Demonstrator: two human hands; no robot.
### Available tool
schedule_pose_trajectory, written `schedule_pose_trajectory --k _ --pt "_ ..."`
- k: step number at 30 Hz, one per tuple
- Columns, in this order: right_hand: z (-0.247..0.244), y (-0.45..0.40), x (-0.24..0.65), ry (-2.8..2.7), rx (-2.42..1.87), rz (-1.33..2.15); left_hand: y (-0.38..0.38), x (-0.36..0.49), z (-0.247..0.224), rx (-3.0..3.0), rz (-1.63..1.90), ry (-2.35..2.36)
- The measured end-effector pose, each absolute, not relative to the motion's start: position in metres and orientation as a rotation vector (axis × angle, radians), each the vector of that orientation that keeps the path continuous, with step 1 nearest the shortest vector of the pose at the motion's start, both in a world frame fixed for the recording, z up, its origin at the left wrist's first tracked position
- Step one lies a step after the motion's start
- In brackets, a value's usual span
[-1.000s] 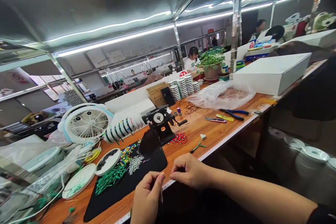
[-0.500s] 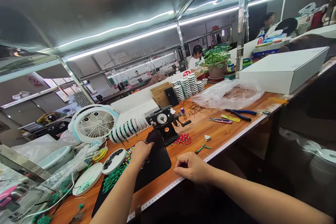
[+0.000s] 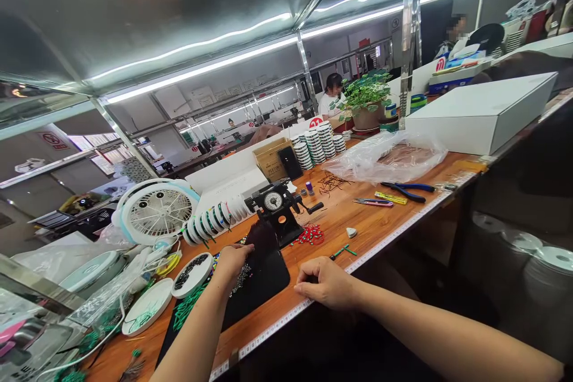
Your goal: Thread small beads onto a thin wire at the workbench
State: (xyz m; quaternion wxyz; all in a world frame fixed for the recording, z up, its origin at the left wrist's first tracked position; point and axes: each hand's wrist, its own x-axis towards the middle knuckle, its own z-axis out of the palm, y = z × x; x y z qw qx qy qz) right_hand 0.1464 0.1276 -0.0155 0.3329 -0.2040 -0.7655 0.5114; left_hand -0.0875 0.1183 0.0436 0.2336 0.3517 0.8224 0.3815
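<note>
My left hand [image 3: 231, 264] is over the black mat [image 3: 268, 280], its fingers bent and pressed together. Whatever may be in its fingertips is too small to make out. Under and beside it lie small shiny pieces [image 3: 242, 280], multicoloured beads [image 3: 215, 260] and a heap of green pieces [image 3: 190, 305]. My right hand [image 3: 326, 282] rests at the table's front edge, thumb and forefinger curled into a pinch; anything between them cannot be seen. Just beyond it lies a green-and-black piece [image 3: 339, 252]. A black hand-cranked winder with a dial [image 3: 273, 200] stands behind the mat.
White spools [image 3: 215, 221] line up left of the winder. A round white dish [image 3: 192, 276] holds black beads; another dish [image 3: 147, 308] holds green strands. Red pieces [image 3: 310, 234], pink-handled snips [image 3: 373, 202], blue pliers [image 3: 408, 192] and a white box [image 3: 474, 119] lie to the right.
My left hand has drawn back slightly to the left, and more of the shiny pieces show beside it. My right hand keeps its pinch at the edge. The view has shifted a little.
</note>
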Motion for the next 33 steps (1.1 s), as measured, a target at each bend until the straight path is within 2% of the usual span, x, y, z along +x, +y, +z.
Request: schedule_pose_trajectory --k 6,12,21,33 --pt "-0.020 0.135 0.146 -1.719 -0.483 1.708 0.074 -0.041 0.035 0.811 1.402 1.828" --pt "-0.020 0.141 0.151 -1.524 -0.331 1.984 0.036 0.026 0.012 0.674 1.382 1.300" --pt "-0.020 0.143 0.154 -1.632 -0.372 1.909 0.034 0.041 -0.006 0.426 1.441 1.193" --pt "-0.017 0.141 0.155 -1.696 -0.390 1.855 0.027 0.047 -0.006 0.399 1.377 1.217"
